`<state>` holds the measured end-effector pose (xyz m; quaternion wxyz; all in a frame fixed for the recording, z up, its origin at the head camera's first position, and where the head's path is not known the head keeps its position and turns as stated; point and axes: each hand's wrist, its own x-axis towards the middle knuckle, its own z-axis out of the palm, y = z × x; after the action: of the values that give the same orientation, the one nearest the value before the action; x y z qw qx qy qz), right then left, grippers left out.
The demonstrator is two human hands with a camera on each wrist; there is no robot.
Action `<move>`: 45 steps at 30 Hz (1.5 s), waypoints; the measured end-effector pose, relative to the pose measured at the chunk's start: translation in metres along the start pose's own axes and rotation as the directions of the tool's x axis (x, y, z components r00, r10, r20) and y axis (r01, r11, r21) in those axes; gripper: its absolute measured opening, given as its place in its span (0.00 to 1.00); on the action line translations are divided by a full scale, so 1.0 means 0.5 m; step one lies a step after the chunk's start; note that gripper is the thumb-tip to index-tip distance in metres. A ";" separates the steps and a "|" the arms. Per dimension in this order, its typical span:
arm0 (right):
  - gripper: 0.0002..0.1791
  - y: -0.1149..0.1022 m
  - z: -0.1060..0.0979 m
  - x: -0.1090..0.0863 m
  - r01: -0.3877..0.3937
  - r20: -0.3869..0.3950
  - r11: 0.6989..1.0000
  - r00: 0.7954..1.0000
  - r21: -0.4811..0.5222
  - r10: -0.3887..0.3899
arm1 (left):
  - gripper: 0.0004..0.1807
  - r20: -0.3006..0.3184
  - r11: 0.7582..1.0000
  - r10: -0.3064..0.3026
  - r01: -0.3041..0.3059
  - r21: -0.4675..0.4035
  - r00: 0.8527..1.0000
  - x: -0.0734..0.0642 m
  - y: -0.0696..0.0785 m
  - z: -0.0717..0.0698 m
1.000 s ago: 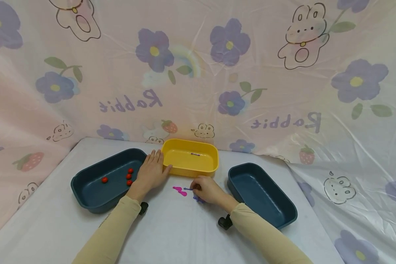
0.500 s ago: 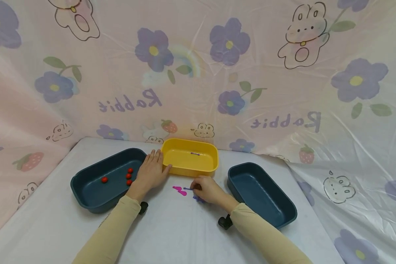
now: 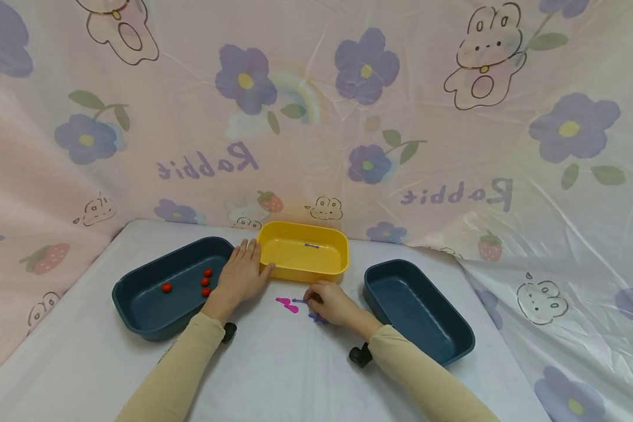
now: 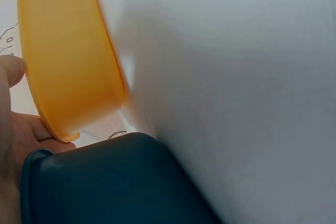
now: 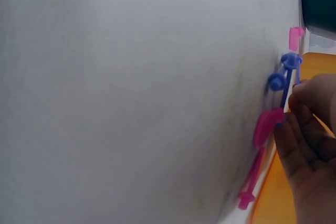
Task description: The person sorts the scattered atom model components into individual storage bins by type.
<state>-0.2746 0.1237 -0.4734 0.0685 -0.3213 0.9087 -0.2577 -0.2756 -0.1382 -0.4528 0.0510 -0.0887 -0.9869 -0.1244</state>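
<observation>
The left hand (image 3: pixel 241 275) lies released, its fingers straight along the left end of a yellow rectangular plastic tray with rounded corners (image 3: pixel 302 275) and its thumb at the near side. The right hand (image 3: pixel 331 302), just in front of that tray, pinches a slim purple-blue plastic stick (image 3: pixel 300 301) between thumb and fingers, low over the white-covered table (image 3: pixel 300 375). Two bright pink plastic pieces (image 3: pixel 291 309) lie between the hands, just left of the right fingertips, and a little cluster of purple-blue plastic pieces (image 3: pixel 316 318) sits below the right hand (which partly hides it from the head view). Beyond the right hand, a thin purple stick (image 3: pixel 312 246) lies inside the tray. Left of the left hand stands a dark blue rectangular basin (image 3: pixel 147 310), holding four small red balls (image 3: pixel 166 288); a second dark blue basin (image 3: pixel 422 305) stands to the right of the right hand. A pastel curtain printed with flowers and rabbits (image 3: pixel 306 146) hangs beyond both hands.
</observation>
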 end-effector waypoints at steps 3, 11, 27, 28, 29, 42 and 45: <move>0.05 -0.002 -0.001 -0.003 0.010 -0.018 1.000 1.000 0.012 -0.009 | 0.45 -0.004 1.000 -0.002 0.002 -0.001 1.000 0.000 -0.001 0.001; 0.06 -0.015 -0.011 -0.008 0.037 -0.096 0.998 0.995 0.057 -0.031 | 0.45 -0.017 1.000 -0.002 0.002 -0.008 1.000 0.002 -0.005 0.010; 0.06 -0.029 -0.048 0.017 0.097 -0.325 0.984 0.945 0.152 -0.043 | 0.44 -0.021 1.000 0.003 -0.003 -0.013 1.000 0.002 -0.006 0.009; 0.06 -0.026 -0.050 0.021 0.090 -0.335 0.984 0.942 0.156 -0.033 | 0.45 -0.019 1.000 0.001 -0.001 -0.014 1.000 0.002 -0.006 0.009; 0.06 -0.023 -0.052 0.026 0.078 -0.343 0.984 0.939 0.159 -0.019 | 0.45 -0.019 1.000 0.001 -0.001 -0.014 1.000 0.002 -0.005 0.009; 0.05 0.015 -0.075 0.096 -0.048 -0.365 0.986 0.925 0.160 0.104 | 0.45 -0.014 1.000 0.000 -0.001 -0.009 1.000 0.004 -0.007 0.011; 0.06 0.023 -0.080 0.113 -0.082 -0.354 0.983 0.925 0.164 0.136 | 0.45 -0.014 1.000 0.001 -0.001 -0.009 1.000 0.004 -0.007 0.012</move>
<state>-0.3370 0.1132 -0.4428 -0.0633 -0.2110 0.9009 -0.3741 -0.2785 -0.1398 -0.4591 0.0576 -0.0883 -0.9860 -0.1294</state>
